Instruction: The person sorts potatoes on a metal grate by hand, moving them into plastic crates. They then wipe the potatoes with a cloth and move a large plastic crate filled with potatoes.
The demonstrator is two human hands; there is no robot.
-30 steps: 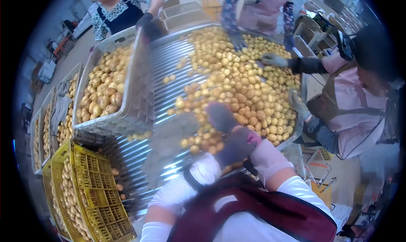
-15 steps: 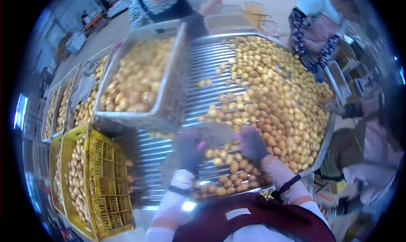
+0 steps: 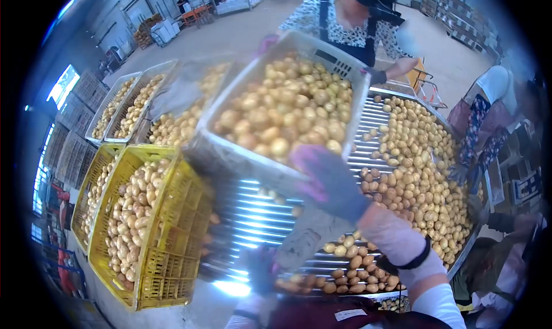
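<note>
My right hand [image 3: 333, 182], in a grey and purple glove, reaches to the near rim of a white crate [image 3: 253, 163]. Its fingers lie over the rim and its thumb sits lower on the outer wall. Tan, potato-like produce [image 3: 282, 107] fills this crate. Low in the view my left hand [image 3: 260, 268], gloved alike, is smeared by motion over the metal rollers [image 3: 236, 225]. Between my hands lies a grey flat piece [image 3: 307, 231], perhaps cloth. More produce [image 3: 356, 271] rests on the rollers in front of me.
Across the crate a person [image 3: 351, 27] has gloved hands at its far sides. Produce [image 3: 425, 179] spreads over the right of the table, where another person [image 3: 483, 110] works. Filled yellow crates [image 3: 172, 237] stand at the left, with white crates [image 3: 118, 139] behind.
My right hand has gone from the loose produce to the white crate's rim. My left hand is lower in view. The view has swung left, and the far person now has hands at the crate.
</note>
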